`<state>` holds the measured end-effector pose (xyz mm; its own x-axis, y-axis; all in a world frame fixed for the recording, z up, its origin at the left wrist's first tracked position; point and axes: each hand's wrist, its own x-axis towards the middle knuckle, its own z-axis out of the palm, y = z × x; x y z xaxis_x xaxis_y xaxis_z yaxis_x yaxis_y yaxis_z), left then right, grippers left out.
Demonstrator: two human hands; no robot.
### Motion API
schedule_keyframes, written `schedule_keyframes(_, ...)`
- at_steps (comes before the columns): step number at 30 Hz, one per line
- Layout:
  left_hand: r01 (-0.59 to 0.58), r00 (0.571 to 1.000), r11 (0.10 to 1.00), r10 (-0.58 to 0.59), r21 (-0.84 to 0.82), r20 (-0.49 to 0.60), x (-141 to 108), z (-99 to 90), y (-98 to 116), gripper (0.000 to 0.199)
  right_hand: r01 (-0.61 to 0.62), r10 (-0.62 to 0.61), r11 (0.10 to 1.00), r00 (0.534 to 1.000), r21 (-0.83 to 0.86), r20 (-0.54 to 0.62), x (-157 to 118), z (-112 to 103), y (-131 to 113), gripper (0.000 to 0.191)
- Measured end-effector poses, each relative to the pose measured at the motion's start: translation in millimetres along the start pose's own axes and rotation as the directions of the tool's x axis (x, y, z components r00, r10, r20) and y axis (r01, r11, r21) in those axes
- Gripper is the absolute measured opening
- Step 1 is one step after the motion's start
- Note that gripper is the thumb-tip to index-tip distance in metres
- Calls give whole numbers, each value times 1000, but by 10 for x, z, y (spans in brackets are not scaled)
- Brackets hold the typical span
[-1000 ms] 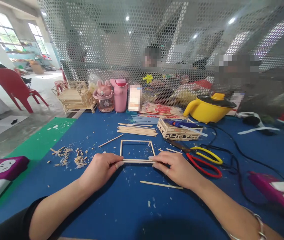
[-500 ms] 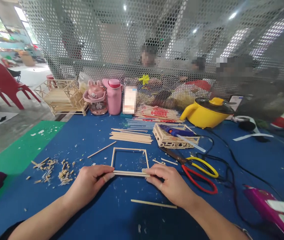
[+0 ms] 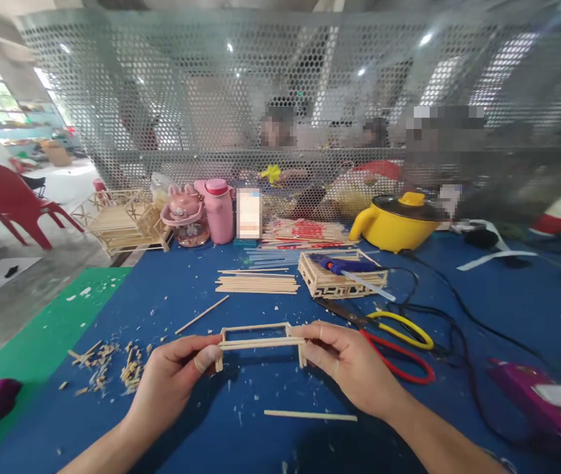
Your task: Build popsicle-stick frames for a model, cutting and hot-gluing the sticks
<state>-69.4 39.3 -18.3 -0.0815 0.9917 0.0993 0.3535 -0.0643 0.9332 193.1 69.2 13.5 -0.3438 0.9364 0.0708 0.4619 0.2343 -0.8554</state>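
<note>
Between my hands is a small rectangular frame of thin wooden sticks (image 3: 261,343), tilted up off the blue table, with short stick ends pointing down at both near corners. My left hand (image 3: 174,372) pinches its left end between thumb and fingers. At the right end, my right hand (image 3: 342,359) grips it the same way, fingertips over the corner. A loose wooden stick (image 3: 310,415) lies on the table nearer to me, and another single stick (image 3: 202,315) rests beyond my left hand. Scissors (image 3: 394,336) with one red and one yellow handle lie beside my right hand.
A glue gun (image 3: 344,264) lies on a stick-built box (image 3: 337,283). Behind are a bundle of sticks (image 3: 258,284), a yellow pot (image 3: 399,227), a pink bottle (image 3: 218,214) and a stick structure (image 3: 125,224). Stick scraps (image 3: 105,362) lie left; black cords (image 3: 451,322) run right.
The stick frame has been raised and tilted, so its short downward stick ends now show. Both hands lifted with it, keeping hold of its ends. The camera view has shifted slightly.
</note>
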Motion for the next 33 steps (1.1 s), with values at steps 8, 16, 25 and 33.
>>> schedule_keyframes(8, -147, 989, 989, 148, 15, -28, -4, 4, 14, 19, 54, -59, 996, 996, -74, -66, 20, 10, 77, 22)
schedule_keyframes(16, -296, 935, 928, 234, 225, 266, 100, -42, -133, 17, 196, -179, 945, 980, -264, 87, 61, 75, 333, 16)
schedule_keyframes(25, -199, 957, 936, 122, 290, 263, 73, -25, -99, 21, 230, -206, 905, 973, -359, 104, 11, 84, 248, 21)
schedule_keyframes(33, -31, 958, 956, -54, 292, 281, 121, 20, -68, 32, 223, -190, 897, 974, -382, 122, -1, 84, 270, 22)
